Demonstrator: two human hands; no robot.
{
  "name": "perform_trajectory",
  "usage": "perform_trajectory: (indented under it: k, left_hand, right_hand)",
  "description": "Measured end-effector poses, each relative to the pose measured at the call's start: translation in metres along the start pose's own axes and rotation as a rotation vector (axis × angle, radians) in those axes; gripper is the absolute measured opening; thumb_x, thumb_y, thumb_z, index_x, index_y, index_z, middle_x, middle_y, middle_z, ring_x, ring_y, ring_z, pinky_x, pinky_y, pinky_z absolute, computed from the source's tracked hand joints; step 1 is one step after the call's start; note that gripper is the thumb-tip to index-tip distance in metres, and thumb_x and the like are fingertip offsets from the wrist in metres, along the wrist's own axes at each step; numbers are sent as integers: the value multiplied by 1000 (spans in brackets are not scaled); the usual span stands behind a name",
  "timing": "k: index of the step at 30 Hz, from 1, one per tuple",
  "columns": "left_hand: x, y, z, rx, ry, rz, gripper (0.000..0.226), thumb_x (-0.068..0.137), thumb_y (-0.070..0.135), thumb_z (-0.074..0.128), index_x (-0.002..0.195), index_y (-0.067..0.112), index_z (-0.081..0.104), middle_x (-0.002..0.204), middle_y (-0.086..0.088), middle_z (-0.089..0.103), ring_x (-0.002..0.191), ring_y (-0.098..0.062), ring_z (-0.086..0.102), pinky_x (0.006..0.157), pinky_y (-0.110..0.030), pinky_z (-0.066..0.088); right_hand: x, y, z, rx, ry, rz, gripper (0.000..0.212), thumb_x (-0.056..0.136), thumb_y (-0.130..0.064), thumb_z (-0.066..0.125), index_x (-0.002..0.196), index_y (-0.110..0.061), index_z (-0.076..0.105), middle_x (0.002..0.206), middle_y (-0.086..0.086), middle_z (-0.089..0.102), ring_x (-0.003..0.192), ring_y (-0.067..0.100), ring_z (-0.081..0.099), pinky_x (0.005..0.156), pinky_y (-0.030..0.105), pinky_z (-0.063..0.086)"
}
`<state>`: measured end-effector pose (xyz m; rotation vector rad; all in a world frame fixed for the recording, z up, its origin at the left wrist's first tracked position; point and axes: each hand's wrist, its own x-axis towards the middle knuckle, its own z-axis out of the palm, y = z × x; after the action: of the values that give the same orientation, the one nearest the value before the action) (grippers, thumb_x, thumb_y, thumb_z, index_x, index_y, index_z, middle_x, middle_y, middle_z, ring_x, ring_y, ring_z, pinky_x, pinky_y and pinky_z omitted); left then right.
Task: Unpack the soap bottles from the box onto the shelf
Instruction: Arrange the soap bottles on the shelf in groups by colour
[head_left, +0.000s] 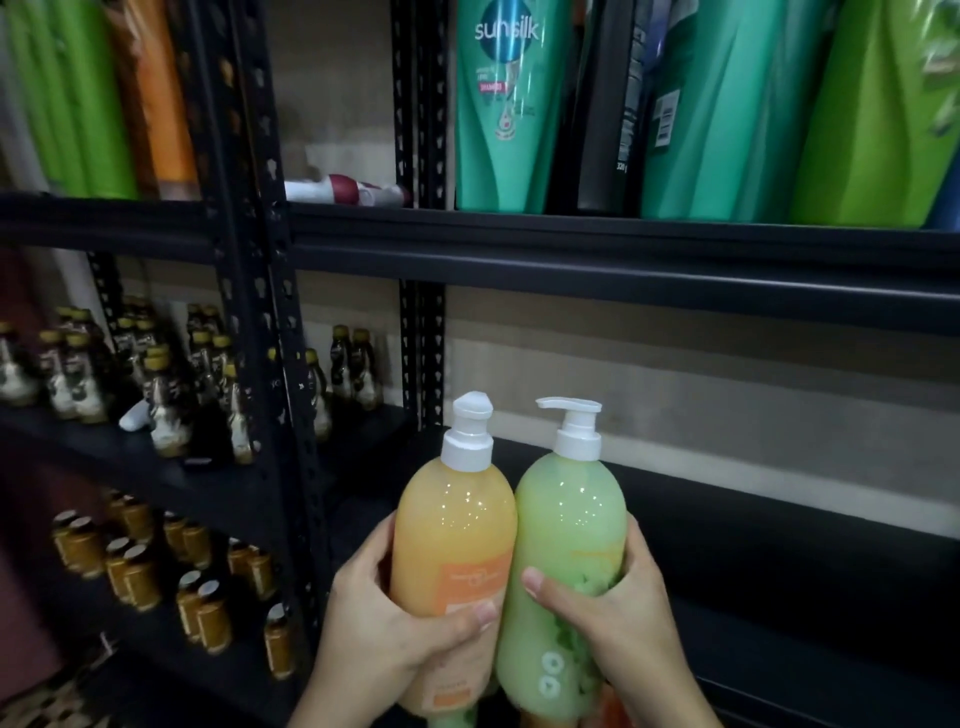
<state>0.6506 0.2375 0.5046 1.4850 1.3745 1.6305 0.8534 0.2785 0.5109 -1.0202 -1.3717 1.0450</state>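
Holding two pump bottles upright and side by side, the person is presenting them to the black shelf (779, 545); the left hand (384, 618) is gripping the orange soap bottle (452, 525), fingers curled round its far side and thumb lying across the label; the right hand (613, 597) is gripping the green soap bottle (571, 519) likewise, thumb on the front face. The bottles are touching along their shoulders and are not yet set down; whether their bases are over the deck or short of its front edge cannot be told; the box is not appearing in view.

Hazards, as judged: each smooth body is being carried one-handed and low, so a slackening grip is likely to let it slide; the bottles, pressing together, are liable to knock each other over at release; a base landing on the front lip is liable to tip outward.
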Motion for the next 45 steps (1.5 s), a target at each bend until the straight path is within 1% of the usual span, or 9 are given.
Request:
perform_trajectory:
  k: [11, 16, 20, 23, 31, 36, 39, 42, 45]
  left_hand:
    - [58, -26, 9, 13, 38, -20, 89, 32, 47, 94, 114, 29, 64, 101, 13, 74, 90, -7, 71, 77, -33, 59]
    - [106, -53, 23, 72, 48, -16, 100, 31, 53, 91, 123, 28, 58, 107, 10, 70, 97, -4, 66, 86, -35, 57]
    - [135, -75, 43, 112, 9, -25, 103, 33, 59, 90, 124, 29, 54, 114, 11, 64, 104, -9, 63, 89, -38, 55]
    - [150, -86, 58, 85, 11, -37, 102, 32, 57, 89, 123, 31, 52, 111, 10, 65, 101, -9, 64, 87, -36, 56]
    - [164, -109, 90, 5, 18, -45, 97, 32, 54, 88, 120, 24, 55, 101, 11, 68, 89, 7, 65, 72, -12, 52]
    - [168, -118, 98, -5, 0, -41, 106, 34, 55, 91, 127, 23, 52, 111, 5, 67, 99, -7, 66, 82, -27, 55]
    - [166, -121, 98, -8, -10, -38, 105, 35, 57, 91, 128, 27, 51, 114, 5, 66, 101, -9, 65, 85, -32, 56]
    - [166, -121, 94, -11, -89, -84, 106, 37, 58, 92, 130, 29, 50, 116, 6, 66, 103, -8, 65, 90, -37, 57]
    - [162, -114, 75, -27, -218, -109, 107, 47, 69, 84, 139, 41, 38, 140, 10, 53, 126, -6, 53, 109, -36, 43]
  right_hand:
    - [32, 21, 9, -28, 92, 22, 87, 40, -37, 94, 120, -35, 58, 103, -7, 74, 91, 10, 72, 81, 39, 60]
    - [58, 26, 9, -36, 188, 31, 74, 52, -19, 97, 114, -34, 60, 98, -7, 74, 85, 9, 73, 74, 34, 59]
    - [74, 28, 4, -33, 249, 54, 89, 35, -40, 99, 114, -31, 59, 100, -3, 73, 89, 13, 73, 77, 40, 60]
    - [83, 32, -2, -20, 267, 64, 89, 34, -44, 96, 114, -31, 60, 100, -1, 74, 89, 16, 74, 78, 44, 61]
    - [91, 33, -15, -40, 273, 51, 72, 55, -15, 95, 117, -24, 59, 96, 1, 76, 85, 16, 75, 77, 43, 61]
    - [94, 35, -19, -27, 273, 48, 75, 52, -17, 96, 118, -22, 59, 95, 2, 76, 85, 18, 75, 76, 43, 61]
    - [94, 36, -17, -23, 267, 46, 86, 43, -30, 100, 118, -22, 59, 96, 3, 76, 85, 18, 75, 77, 43, 61]
    - [92, 37, -15, -22, 260, 44, 83, 43, -31, 95, 117, -21, 59, 96, 4, 76, 86, 20, 75, 77, 46, 61]
    - [88, 39, -12, -17, 250, 55, 84, 42, -32, 95, 117, -22, 60, 97, 3, 76, 87, 19, 75, 78, 46, 61]
